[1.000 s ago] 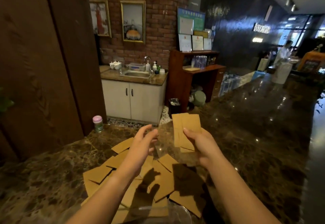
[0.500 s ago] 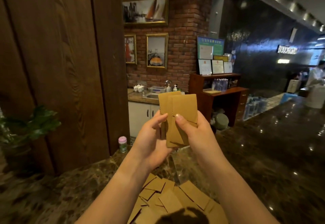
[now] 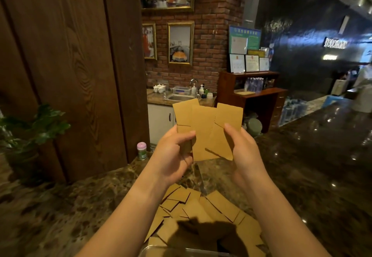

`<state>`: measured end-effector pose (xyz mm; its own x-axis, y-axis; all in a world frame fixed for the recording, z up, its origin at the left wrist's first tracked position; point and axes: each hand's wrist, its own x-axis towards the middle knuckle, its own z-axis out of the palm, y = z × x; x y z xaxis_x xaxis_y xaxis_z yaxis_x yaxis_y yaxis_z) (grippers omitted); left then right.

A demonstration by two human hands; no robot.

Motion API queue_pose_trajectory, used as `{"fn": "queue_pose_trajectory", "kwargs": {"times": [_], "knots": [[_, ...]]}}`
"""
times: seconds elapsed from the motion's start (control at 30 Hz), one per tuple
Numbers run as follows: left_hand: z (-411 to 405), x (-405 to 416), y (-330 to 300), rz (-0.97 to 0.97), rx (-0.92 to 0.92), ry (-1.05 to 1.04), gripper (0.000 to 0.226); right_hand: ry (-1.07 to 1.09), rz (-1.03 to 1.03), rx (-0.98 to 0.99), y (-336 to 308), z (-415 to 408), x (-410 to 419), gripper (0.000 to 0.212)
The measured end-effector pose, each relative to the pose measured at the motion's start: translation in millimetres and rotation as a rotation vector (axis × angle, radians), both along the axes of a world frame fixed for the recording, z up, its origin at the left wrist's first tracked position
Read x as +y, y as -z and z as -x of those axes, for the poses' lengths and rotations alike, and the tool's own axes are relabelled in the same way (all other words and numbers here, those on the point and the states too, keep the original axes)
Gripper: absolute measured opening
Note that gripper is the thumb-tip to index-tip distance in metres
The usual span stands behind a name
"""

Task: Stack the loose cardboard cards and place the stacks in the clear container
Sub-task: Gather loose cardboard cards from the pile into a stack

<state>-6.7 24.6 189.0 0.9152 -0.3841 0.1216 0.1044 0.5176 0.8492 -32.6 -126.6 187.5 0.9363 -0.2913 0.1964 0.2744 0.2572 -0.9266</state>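
Marble tabletop is carrying a heap of loose cardboard cards, with the clear container showing its rim at the near edge.

Above the heap, the left hand and right hand are pinching a fan of held cards, thumbs pressing on the front.

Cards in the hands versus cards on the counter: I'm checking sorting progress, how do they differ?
The held cards stand upright, fanned, gripped by the left hand and right hand; the loose cards lie flat, scattered and overlapping on the marble counter. The held cards are few; the loose cards are many. Both are plain brown cardboard.
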Motion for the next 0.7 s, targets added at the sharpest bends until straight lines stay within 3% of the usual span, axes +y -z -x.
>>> {"fn": "queue_pose_trajectory", "kwargs": {"times": [0.37,0.53,0.6,0.7], "knots": [[0,-10,8,-0.132,-0.050,-0.168,0.023,0.076,0.114,-0.016,6,0,-7,0.013],[2,-17,12,-0.179,-0.153,-0.104,0.031,0.246,0.395,-0.177,7,5,-6,0.018],[4,-20,14,-0.211,-0.163,-0.047,0.035,0.222,0.422,-0.202,6,7,0,0.016],[1,-22,21,-0.204,-0.120,-0.007,0.047,0.022,0.331,-0.139,6,9,8,0.017]]}}
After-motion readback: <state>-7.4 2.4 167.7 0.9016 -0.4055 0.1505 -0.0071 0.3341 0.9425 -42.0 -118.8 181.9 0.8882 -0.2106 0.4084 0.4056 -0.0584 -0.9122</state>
